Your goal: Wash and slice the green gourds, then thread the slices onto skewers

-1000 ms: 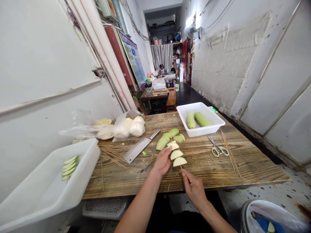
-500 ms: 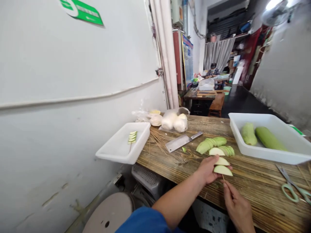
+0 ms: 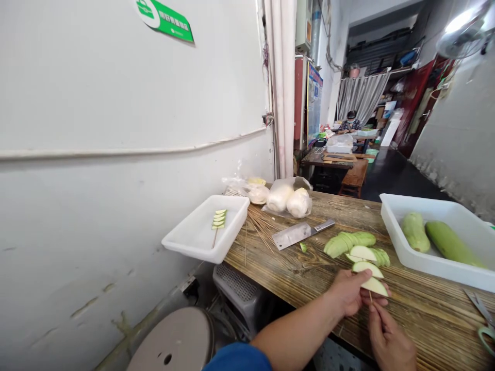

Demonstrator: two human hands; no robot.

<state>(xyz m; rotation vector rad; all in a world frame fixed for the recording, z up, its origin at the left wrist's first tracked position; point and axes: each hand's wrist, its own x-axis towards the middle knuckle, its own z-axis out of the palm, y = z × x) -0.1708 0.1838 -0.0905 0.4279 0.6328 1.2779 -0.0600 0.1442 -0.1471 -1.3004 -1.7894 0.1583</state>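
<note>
Pale green squash slices [image 3: 373, 286] are pinched in my left hand [image 3: 348, 294], thumb on top and fingers beneath. A thin wooden skewer [image 3: 370, 297] runs into the nearest slice; its lower end is gripped between the thumb and fingers of my right hand [image 3: 392, 340]. Just beyond the held slices, cut squash [image 3: 348, 242] lies fanned out in overlapping slices on the wooden table [image 3: 286, 275]. To its left rests a cleaver [image 3: 296, 234], near a small green scrap [image 3: 303, 248]. How far the skewer goes through the slices is hidden.
A white tray [image 3: 185, 238] at left holds one skewer of slices [image 3: 218, 219]. Loose skewers [image 3: 261, 224] and bagged white vegetables [image 3: 288, 200] lie behind. The right tray [image 3: 436, 263] holds two whole squashes [image 3: 450, 242]. Scissors [image 3: 483, 314] lie at the right edge.
The view has turned left, so the scene sits further right in the picture. My hands keep the same grip on the slices and skewer. A distant seated person is now plainer to see.
</note>
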